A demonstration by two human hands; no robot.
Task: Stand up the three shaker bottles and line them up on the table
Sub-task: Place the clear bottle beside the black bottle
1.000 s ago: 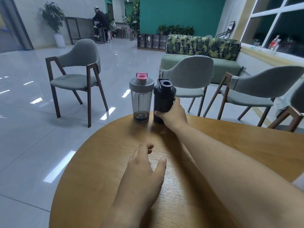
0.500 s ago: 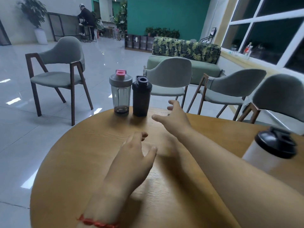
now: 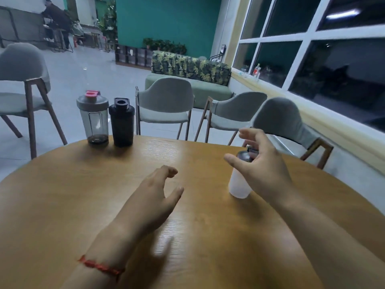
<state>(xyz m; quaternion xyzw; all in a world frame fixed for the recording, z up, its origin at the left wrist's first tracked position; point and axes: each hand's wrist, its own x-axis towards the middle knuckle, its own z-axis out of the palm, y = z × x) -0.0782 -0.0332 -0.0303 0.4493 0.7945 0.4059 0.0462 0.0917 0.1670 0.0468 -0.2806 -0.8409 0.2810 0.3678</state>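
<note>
Two shaker bottles stand upright side by side at the far left of the round wooden table (image 3: 62,205): a smoky clear bottle with a grey lid and pink cap (image 3: 93,118), and to its right a black bottle (image 3: 121,122). A white bottle with a black lid (image 3: 239,183) stands at the right of the table, tilted in the wide view. My right hand (image 3: 260,165) hovers just over its lid, fingers spread, partly hiding the lid. My left hand (image 3: 155,197) rests low over the table's middle, fingers loosely apart, holding nothing.
Grey padded chairs with wooden legs ring the table: one at the far left (image 3: 23,88), two behind (image 3: 166,105), one at the right (image 3: 285,122). A green sofa (image 3: 191,80) and windows lie beyond. A person (image 3: 56,19) sits far back.
My right hand has let go of the black bottle at the far left and swung right over the white bottle. The view has turned to the right.
</note>
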